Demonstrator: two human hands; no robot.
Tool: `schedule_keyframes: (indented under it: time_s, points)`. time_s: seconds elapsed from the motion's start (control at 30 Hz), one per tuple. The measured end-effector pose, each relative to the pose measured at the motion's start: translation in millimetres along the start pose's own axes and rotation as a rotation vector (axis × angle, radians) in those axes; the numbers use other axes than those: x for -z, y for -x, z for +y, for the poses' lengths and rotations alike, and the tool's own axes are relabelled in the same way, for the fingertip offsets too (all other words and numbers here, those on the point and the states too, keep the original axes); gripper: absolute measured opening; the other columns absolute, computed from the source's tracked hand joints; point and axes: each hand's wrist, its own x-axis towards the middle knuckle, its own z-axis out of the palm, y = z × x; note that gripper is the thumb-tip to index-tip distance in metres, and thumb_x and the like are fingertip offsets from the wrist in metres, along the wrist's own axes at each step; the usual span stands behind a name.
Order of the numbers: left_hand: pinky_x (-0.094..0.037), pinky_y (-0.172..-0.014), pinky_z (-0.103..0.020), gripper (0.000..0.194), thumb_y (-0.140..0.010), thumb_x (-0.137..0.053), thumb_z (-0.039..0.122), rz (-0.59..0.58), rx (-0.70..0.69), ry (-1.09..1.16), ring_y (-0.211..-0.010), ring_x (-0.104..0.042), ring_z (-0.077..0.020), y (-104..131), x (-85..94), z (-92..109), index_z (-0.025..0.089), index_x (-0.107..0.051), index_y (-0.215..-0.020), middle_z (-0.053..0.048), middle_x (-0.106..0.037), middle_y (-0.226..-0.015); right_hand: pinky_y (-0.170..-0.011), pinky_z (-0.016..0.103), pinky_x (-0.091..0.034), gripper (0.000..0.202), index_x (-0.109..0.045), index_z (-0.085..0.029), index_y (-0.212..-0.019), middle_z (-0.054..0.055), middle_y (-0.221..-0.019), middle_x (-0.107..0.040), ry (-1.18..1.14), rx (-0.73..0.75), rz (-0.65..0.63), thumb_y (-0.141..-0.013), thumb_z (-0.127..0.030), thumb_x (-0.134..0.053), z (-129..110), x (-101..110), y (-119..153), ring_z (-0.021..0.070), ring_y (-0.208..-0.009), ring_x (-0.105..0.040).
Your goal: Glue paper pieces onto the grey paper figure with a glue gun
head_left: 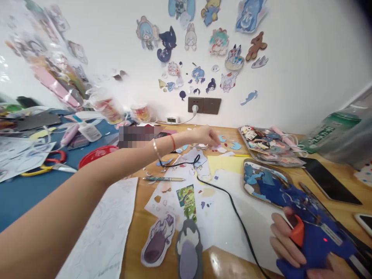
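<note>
My right hand (290, 240) grips a blue hot glue gun (315, 240) with an orange trigger, at the lower right. A small red light glows on its body, and its front end overlaps the metal tray (246, 190) of blue pieces. My left arm stretches across the table. My left hand (205, 135) is bent downward at the back, its fingers closed together at a pale paper cut-out (221, 149). Light blue cut-outs (236, 145) lie just right of it. The glue gun's black cord (232, 201) crosses the white paper (229, 228).
Paper figures (158, 244) and a pen (164, 179) lie in front. At left are scissors (55, 166), a glue bottle (90, 131) and a red dish (95, 155). A phone (331, 180), packaged stickers (270, 145) and a green bottle (334, 130) stand or lie at right.
</note>
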Motion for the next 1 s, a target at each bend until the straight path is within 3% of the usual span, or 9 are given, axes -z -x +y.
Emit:
schedule_keyframes:
  time_s: [0.17, 0.3, 0.47, 0.57, 0.67, 0.77, 0.9, 1.0]
  points:
    - [-0.05, -0.062, -0.022, 0.018, -0.066, -0.069, 0.01, -0.274, 0.082, 0.124, -0.07, -0.068, -0.0164, 114, -50.9, -2, 0.015, -0.073, -0.082, -0.002, -0.073, -0.071, -0.053, 0.027, -0.043, 0.058, -0.057, -0.026, -0.112, 0.005, -0.092, -0.052, -0.033, 0.02, 0.091, -0.056, -0.016, -0.072, -9, -20, -1, 0.0123, -0.062, -0.041]
    - [-0.047, -0.05, -0.018, 0.014, -0.067, -0.068, 0.017, -0.406, 0.159, 0.211, -0.066, -0.069, -0.0166, 165, -85.9, -15, 0.019, -0.073, -0.08, -0.001, -0.074, -0.071, -0.054, 0.026, -0.041, 0.054, -0.059, -0.024, -0.106, 0.004, -0.088, -0.05, -0.054, 0.035, 0.085, -0.055, -0.014, -0.07, -11, -36, -2, 0.0122, -0.063, -0.038]
    - [-0.049, -0.049, -0.019, 0.014, -0.071, -0.063, 0.016, -0.391, 0.188, 0.226, -0.065, -0.069, -0.0167, 177, -100.9, -22, 0.018, -0.072, -0.082, 0.0, -0.072, -0.068, -0.052, 0.024, -0.039, 0.059, -0.059, -0.027, -0.108, 0.002, -0.084, -0.048, -0.06, 0.026, 0.044, -0.053, -0.013, -0.071, -12, -45, -2, 0.0111, -0.061, -0.036]
    - [-0.05, -0.052, -0.02, 0.015, -0.071, -0.065, 0.018, -0.281, 0.154, 0.143, -0.067, -0.068, -0.0173, 183, -105.9, -18, 0.016, -0.069, -0.086, -0.001, -0.072, -0.07, -0.052, 0.023, -0.039, 0.054, -0.061, -0.025, -0.104, 0.002, -0.084, -0.046, -0.027, 0.024, 0.036, -0.052, -0.013, -0.071, -15, -48, -2, 0.0104, -0.061, -0.036]
    - [-0.047, -0.059, -0.023, 0.013, -0.072, -0.062, 0.013, -0.141, 0.07, 0.004, -0.069, -0.065, -0.0171, 196, -118.0, -12, 0.014, -0.067, -0.084, -0.004, -0.07, -0.075, -0.054, 0.022, -0.039, 0.052, -0.061, -0.023, -0.102, 0.002, -0.084, -0.046, -0.005, 0.035, 0.044, -0.052, -0.014, -0.071, -16, -48, -2, 0.0091, -0.062, -0.036]
    - [-0.044, -0.066, -0.025, 0.017, -0.072, -0.059, 0.007, -0.129, -0.05, -0.101, -0.073, -0.062, -0.0176, 211, -133.4, -9, 0.018, -0.066, -0.082, -0.002, -0.068, -0.077, -0.054, 0.023, -0.039, 0.054, -0.06, -0.025, -0.104, 0.001, -0.085, -0.047, 0.003, 0.036, 0.041, -0.052, -0.014, -0.071, -15, -45, -3, 0.0092, -0.061, -0.036]
    - [-0.044, -0.068, -0.025, 0.026, -0.069, -0.067, 0.013, -0.056, -0.176, -0.233, -0.08, -0.059, -0.0183, 223, -144.6, -14, 0.021, -0.064, -0.094, -0.002, -0.063, -0.089, -0.053, 0.024, -0.039, 0.058, -0.059, -0.028, -0.106, 0.001, -0.086, -0.047, -0.003, 0.03, 0.04, -0.051, -0.013, -0.069, -13, -42, -3, 0.0102, -0.061, -0.036]
    - [-0.044, -0.069, -0.025, 0.029, -0.069, -0.071, 0.019, 0.048, -0.192, -0.287, -0.079, -0.057, -0.0172, 227, -146.8, -21, 0.021, -0.063, -0.096, -0.002, -0.059, -0.091, -0.052, 0.025, -0.038, 0.06, -0.058, -0.028, -0.108, 0.002, -0.085, -0.047, -0.009, 0.047, 0.047, -0.051, -0.013, -0.067, -11, -40, -4, 0.0106, -0.061, -0.035]
